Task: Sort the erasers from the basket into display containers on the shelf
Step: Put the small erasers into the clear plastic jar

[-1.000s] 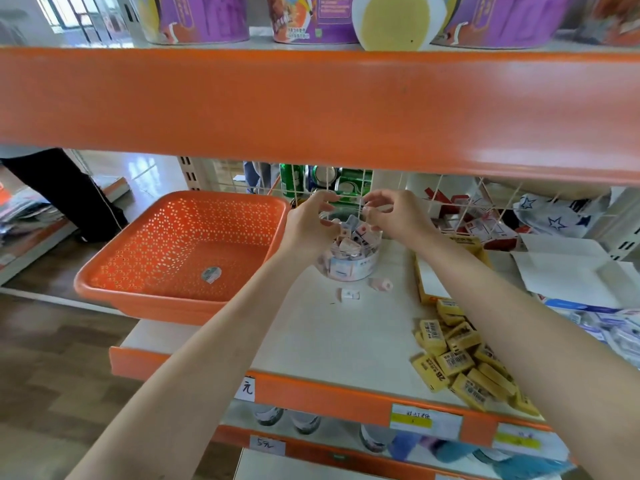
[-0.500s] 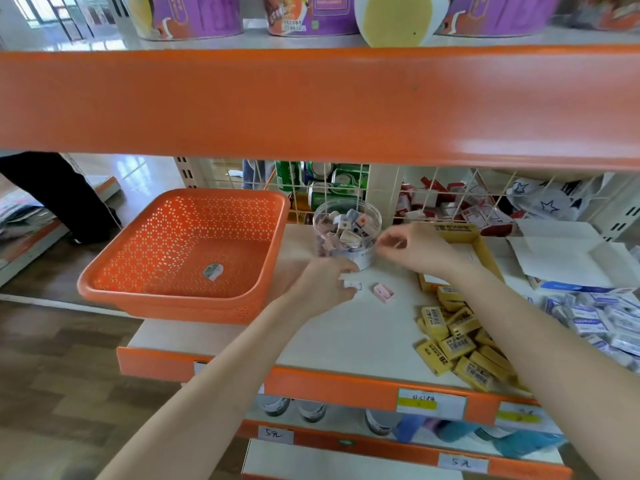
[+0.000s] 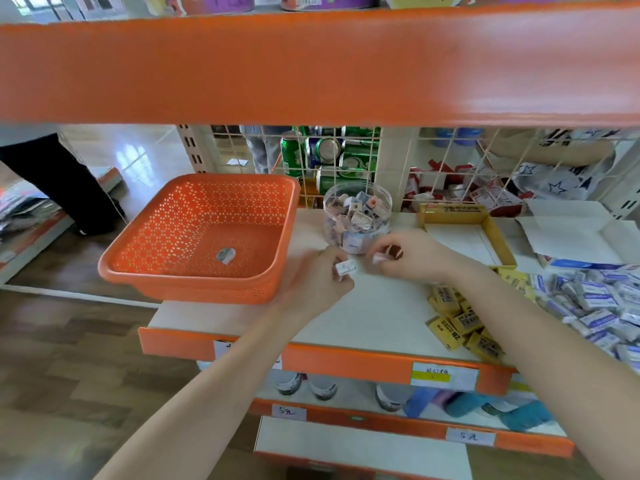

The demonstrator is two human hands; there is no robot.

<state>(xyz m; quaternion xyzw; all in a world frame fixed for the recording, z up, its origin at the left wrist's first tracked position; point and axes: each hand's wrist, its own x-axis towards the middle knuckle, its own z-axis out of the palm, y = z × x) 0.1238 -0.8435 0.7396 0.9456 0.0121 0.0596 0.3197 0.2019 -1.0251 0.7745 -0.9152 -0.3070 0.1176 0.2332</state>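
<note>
Hands point(image 3: 313, 284) point(image 3: 412, 258) pinching blocky erasers point(image 3: 345, 267), round clear jar point(image 3: 328, 216)

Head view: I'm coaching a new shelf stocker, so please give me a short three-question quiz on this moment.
1. True or false: the orange basket is full of erasers.
2. What does the left hand pinch? A) a small white eraser B) a pen C) a coin
3. Fill in: the clear round container stands ___ the basket and the yellow box.
Key: 1 false, only one small item lies in it. 2 A; the right hand pinches a pink eraser. 3 between.
</note>
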